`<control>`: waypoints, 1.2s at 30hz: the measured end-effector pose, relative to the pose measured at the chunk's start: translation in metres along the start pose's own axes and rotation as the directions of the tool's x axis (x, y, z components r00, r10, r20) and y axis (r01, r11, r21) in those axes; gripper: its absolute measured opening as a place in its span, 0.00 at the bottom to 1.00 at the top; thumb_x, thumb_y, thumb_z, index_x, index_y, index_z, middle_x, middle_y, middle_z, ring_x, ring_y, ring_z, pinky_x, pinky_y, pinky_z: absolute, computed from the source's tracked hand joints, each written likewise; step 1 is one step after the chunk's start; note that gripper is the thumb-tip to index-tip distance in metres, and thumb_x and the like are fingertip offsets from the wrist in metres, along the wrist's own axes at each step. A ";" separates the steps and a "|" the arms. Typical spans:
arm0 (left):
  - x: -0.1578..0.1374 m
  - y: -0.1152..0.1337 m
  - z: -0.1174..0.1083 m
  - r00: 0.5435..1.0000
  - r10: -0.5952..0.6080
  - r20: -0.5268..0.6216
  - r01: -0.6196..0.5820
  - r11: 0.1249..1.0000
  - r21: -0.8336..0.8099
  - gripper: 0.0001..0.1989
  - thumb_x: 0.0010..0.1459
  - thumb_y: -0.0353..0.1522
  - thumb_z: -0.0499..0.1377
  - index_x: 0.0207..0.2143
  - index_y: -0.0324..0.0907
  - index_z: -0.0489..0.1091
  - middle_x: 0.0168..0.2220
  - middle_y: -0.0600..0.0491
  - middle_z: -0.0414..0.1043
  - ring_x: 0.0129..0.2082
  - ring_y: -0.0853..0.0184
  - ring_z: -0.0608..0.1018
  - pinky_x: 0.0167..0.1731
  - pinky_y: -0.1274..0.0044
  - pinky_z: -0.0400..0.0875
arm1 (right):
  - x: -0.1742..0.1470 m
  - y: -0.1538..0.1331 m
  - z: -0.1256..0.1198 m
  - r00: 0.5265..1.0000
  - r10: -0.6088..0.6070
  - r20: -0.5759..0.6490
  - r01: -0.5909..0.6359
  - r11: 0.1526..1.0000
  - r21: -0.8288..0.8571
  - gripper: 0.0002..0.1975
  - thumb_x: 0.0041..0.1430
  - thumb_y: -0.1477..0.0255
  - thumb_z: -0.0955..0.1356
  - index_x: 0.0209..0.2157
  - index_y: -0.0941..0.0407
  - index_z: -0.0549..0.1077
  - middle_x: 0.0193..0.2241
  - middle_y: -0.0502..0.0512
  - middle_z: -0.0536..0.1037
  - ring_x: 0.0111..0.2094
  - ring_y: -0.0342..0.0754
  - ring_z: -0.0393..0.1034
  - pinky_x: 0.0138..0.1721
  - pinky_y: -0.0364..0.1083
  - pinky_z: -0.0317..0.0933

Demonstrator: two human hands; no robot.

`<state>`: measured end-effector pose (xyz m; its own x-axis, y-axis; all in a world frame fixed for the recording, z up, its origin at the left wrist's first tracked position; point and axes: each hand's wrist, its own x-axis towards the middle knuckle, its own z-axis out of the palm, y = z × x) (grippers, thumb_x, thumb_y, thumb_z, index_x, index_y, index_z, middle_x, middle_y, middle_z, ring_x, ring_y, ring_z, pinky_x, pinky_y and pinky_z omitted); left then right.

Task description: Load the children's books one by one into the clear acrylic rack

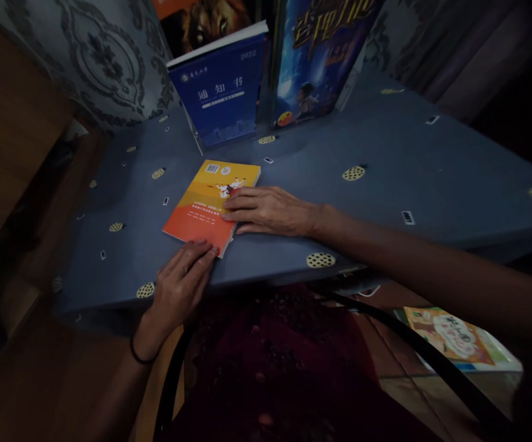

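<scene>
A thin closed book [192, 196] with a yellow and orange cover lies on the cloth-covered table, its barcode at the far end. My right hand [270, 212] rests flat across the book's right side, fingers stretched out over the cover. At the near edge, my left hand [185, 276] touches the orange part with its fingertips, fingers extended. A black band circles the left wrist. Neither hand grips the book visibly; the thumbs are mostly hidden.
A blue booklet [229, 92] stands upright behind the book, beside larger upright books [312, 67]. The blue tablecloth [386, 147] has a pineapple print. Below the table's near edge, a colourful book [454, 337] lies low down at right. Patterned curtain [104, 55] hangs behind.
</scene>
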<state>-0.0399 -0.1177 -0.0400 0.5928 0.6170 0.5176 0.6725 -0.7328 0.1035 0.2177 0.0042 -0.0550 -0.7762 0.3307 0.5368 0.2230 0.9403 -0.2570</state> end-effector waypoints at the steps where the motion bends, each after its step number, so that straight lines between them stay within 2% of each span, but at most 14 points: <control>1: 0.000 0.000 0.000 1.000 -0.002 0.007 0.002 1.000 -0.014 0.22 0.66 0.24 0.55 0.61 0.46 0.67 0.50 0.46 0.77 0.54 0.60 0.78 0.56 0.65 0.74 | 0.000 0.000 -0.001 1.000 0.008 -0.007 -0.008 0.999 0.033 0.16 0.68 0.59 0.67 0.51 0.49 0.77 0.50 0.54 0.80 0.55 0.54 0.70 0.59 0.59 0.63; 5: -0.002 0.000 -0.002 0.999 -0.017 0.038 0.019 0.998 -0.052 0.25 0.67 0.23 0.52 0.64 0.49 0.64 0.52 0.46 0.76 0.55 0.60 0.77 0.56 0.63 0.74 | 0.000 -0.001 0.000 0.998 0.052 -0.043 -0.048 0.995 0.093 0.15 0.66 0.59 0.67 0.48 0.50 0.79 0.49 0.54 0.80 0.55 0.55 0.70 0.58 0.60 0.64; 10: 0.000 0.005 -0.003 0.997 -0.033 0.066 0.035 0.999 -0.021 0.27 0.67 0.21 0.50 0.64 0.49 0.63 0.52 0.45 0.75 0.55 0.58 0.75 0.53 0.61 0.75 | 0.002 -0.001 0.001 0.996 0.041 -0.080 -0.037 0.998 0.054 0.14 0.69 0.65 0.63 0.44 0.53 0.80 0.46 0.55 0.81 0.52 0.53 0.72 0.54 0.58 0.67; 13: 0.001 0.007 -0.004 0.997 -0.031 0.077 0.030 0.999 0.018 0.28 0.65 0.19 0.50 0.64 0.48 0.64 0.50 0.44 0.74 0.54 0.58 0.74 0.51 0.63 0.75 | 0.005 -0.012 0.000 0.998 -0.002 -0.069 0.001 1.000 -0.016 0.14 0.69 0.68 0.62 0.42 0.54 0.80 0.44 0.57 0.81 0.49 0.54 0.71 0.52 0.57 0.68; 17: -0.002 0.010 -0.002 0.994 -0.092 0.056 0.090 0.995 0.031 0.26 0.66 0.20 0.51 0.62 0.49 0.66 0.46 0.46 0.73 0.48 0.61 0.74 0.47 0.67 0.76 | 0.010 -0.036 0.004 0.991 -0.130 0.014 0.131 0.987 -0.093 0.15 0.70 0.68 0.61 0.42 0.57 0.79 0.39 0.59 0.80 0.42 0.52 0.70 0.44 0.53 0.69; 20: -0.005 0.010 -0.001 0.995 -0.098 0.027 0.098 0.995 0.012 0.27 0.66 0.20 0.51 0.63 0.48 0.64 0.47 0.46 0.73 0.48 0.62 0.75 0.47 0.68 0.75 | 0.011 -0.047 0.007 0.986 -0.165 0.022 0.166 0.981 -0.104 0.14 0.70 0.69 0.62 0.43 0.57 0.79 0.38 0.59 0.79 0.42 0.52 0.69 0.44 0.52 0.68; 24: -0.011 0.002 -0.002 0.996 -0.084 0.012 0.085 0.996 -0.023 0.27 0.67 0.20 0.50 0.65 0.46 0.62 0.50 0.44 0.75 0.51 0.61 0.76 0.50 0.66 0.75 | 0.010 -0.048 0.007 0.985 -0.170 0.025 0.172 0.978 -0.116 0.14 0.69 0.70 0.62 0.44 0.55 0.78 0.39 0.59 0.79 0.42 0.52 0.70 0.42 0.52 0.68; 29: -0.018 -0.009 -0.004 0.986 -0.168 -0.015 0.168 0.981 0.100 0.24 0.67 0.21 0.50 0.62 0.45 0.65 0.52 0.44 0.75 0.56 0.57 0.74 0.53 0.61 0.73 | 0.011 -0.047 0.006 0.984 -0.178 0.009 0.178 0.980 -0.089 0.12 0.69 0.71 0.63 0.43 0.55 0.79 0.39 0.58 0.79 0.42 0.51 0.69 0.42 0.50 0.68; 36: -0.019 -0.021 -0.010 0.982 -0.190 0.021 0.187 0.977 0.097 0.20 0.66 0.21 0.51 0.57 0.43 0.68 0.52 0.45 0.75 0.54 0.59 0.77 0.52 0.64 0.76 | 0.011 -0.047 0.008 0.979 -0.202 -0.037 0.198 0.977 -0.082 0.11 0.68 0.73 0.64 0.44 0.58 0.77 0.38 0.59 0.78 0.42 0.51 0.69 0.41 0.50 0.69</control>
<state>-0.0702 -0.1171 -0.0434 0.4633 0.7511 0.4704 0.8114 -0.5729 0.1156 0.1940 -0.0370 -0.0433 -0.7831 0.1371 0.6066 0.1121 0.9905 -0.0791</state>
